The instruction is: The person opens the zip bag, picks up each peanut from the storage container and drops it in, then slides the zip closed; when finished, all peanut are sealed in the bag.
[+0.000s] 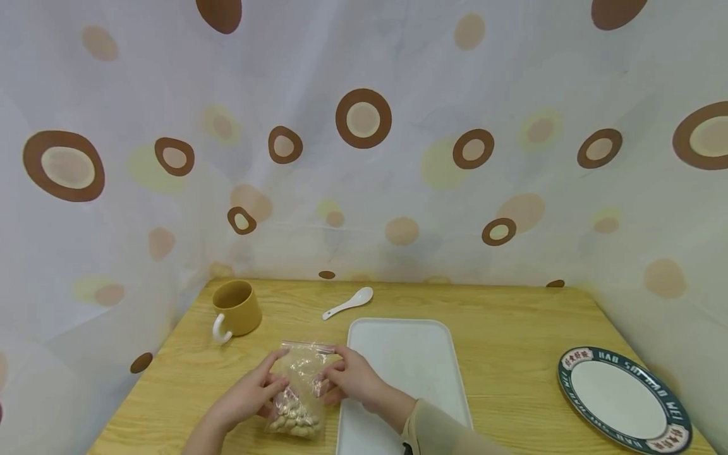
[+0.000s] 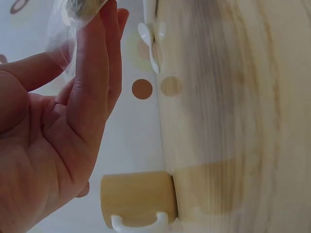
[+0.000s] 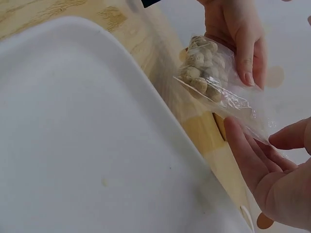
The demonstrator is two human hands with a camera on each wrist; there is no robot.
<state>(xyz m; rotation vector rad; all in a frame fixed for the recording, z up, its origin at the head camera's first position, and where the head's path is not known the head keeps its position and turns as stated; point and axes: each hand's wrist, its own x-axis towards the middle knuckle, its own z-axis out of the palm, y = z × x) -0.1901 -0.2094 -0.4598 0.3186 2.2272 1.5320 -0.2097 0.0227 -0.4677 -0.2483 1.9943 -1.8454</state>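
A clear zip bag (image 1: 304, 379) hangs between my two hands in front of me, with several small pale beige lumps, perhaps dried mushrooms (image 3: 201, 65), gathered at its bottom. My left hand (image 1: 250, 395) grips the bag's left side, thumb in front and fingers behind. On the other side my right hand (image 1: 355, 379) pinches the bag near its upper right edge, as the right wrist view also shows. The zip strip (image 1: 307, 345) runs along the top. In the left wrist view only a corner of the bag (image 2: 70, 29) shows above the palm.
Right of the bag lies a white rectangular tray (image 1: 406, 354), partly under my right forearm. A yellow mug (image 1: 241, 313) with a white handle stands at back left. A white spoon (image 1: 352, 302) lies behind the bag, and a green-rimmed plate (image 1: 620, 395) sits far right.
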